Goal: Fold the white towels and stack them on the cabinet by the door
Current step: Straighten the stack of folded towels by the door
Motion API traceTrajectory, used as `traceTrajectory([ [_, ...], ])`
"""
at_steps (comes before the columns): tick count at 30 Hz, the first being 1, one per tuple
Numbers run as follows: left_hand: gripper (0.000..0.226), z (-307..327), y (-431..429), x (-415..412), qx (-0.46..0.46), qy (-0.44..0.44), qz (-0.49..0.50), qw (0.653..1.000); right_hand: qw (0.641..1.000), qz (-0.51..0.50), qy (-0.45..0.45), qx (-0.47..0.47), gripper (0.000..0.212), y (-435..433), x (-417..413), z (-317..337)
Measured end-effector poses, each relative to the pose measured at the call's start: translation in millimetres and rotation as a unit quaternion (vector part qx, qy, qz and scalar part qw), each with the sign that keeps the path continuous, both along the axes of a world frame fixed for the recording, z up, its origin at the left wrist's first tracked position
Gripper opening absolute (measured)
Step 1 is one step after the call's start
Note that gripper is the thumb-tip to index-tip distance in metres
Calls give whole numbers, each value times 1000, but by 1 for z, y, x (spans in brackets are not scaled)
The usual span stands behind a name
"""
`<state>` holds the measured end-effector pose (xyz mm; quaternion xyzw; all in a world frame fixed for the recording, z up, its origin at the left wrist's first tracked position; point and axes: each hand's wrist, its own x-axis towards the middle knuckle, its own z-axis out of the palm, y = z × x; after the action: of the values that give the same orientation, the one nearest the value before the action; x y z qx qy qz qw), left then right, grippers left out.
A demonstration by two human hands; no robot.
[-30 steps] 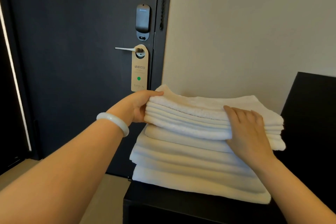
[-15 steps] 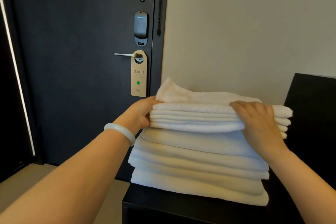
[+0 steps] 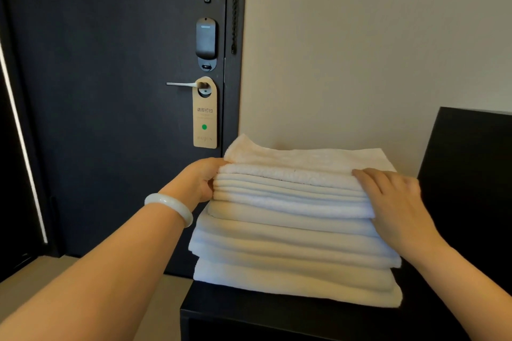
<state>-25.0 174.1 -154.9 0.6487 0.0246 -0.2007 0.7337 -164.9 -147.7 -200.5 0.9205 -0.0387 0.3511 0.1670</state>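
1. The left hand [image 3: 203, 181] curls its fingers round the left end of the upper bundle [image 3: 291, 191]
2. The right hand [image 3: 396, 202] lays nearly straight fingers over the bundle's right front corner; its thumb is hidden
3. The bundle sits on the lower towels [image 3: 291, 252], which lie on the black cabinet [image 3: 249, 310] beside the door [image 3: 110, 91]
4. Risk: the pile is tall and soft, so an uneven push from either side could slide the bundle off square or tip it toward the door
5. Risk: the top layer's far left corner stands up, and dragging the hands away could pull that fold open
6. Count: two hands, one bracelet [image 3: 170, 206], one door hanger [image 3: 205, 119], about five thin folded edges above and about four thicker layers below; separate towels cannot be told
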Motion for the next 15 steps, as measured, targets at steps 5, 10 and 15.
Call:
traceTrajectory([
  [5,10,3,-1,2,32,-5,10,999,986,-55,145,53,103,6,-17,20],
  [10,24,4,8,1,51,-64,56,995,955,-74,251,140,97,43,-25,72],
  [15,47,-5,32,-2,73,-19,-4,997,939,221,169,203,64,122,27,66],
])
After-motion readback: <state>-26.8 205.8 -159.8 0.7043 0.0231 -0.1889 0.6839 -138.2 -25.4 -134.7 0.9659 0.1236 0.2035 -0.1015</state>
